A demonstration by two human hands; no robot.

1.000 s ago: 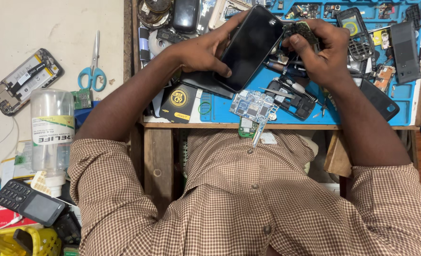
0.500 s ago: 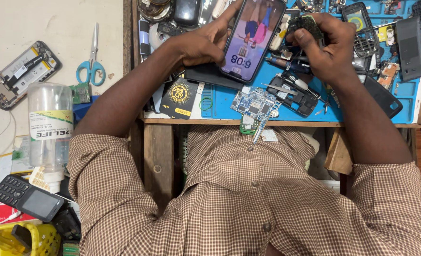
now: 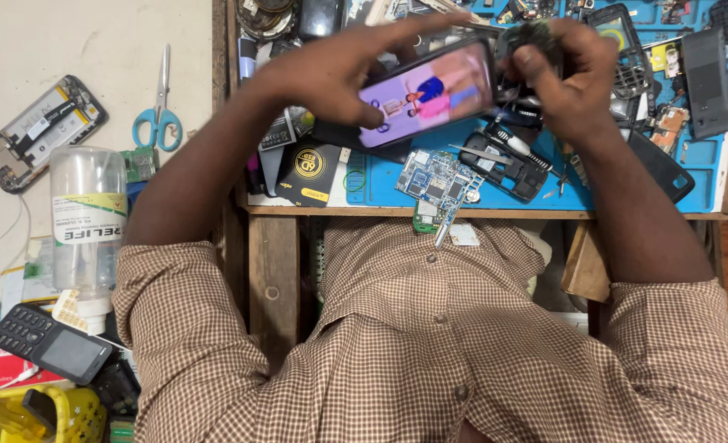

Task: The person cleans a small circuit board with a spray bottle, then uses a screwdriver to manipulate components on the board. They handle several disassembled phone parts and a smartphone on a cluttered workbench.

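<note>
The left hand grips a lit phone, thumb on its screen and forefinger stretched above, while the right hand is curled tight round a dark part just beyond the phone's end, apparently mid-check, needing steady support.

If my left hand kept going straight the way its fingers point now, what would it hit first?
The left hand holds the lit smartphone and its fingers point toward the right hand. Going straight on, it would probably meet that hand and the small dark part it grips, though depth is unclear here.
</note>
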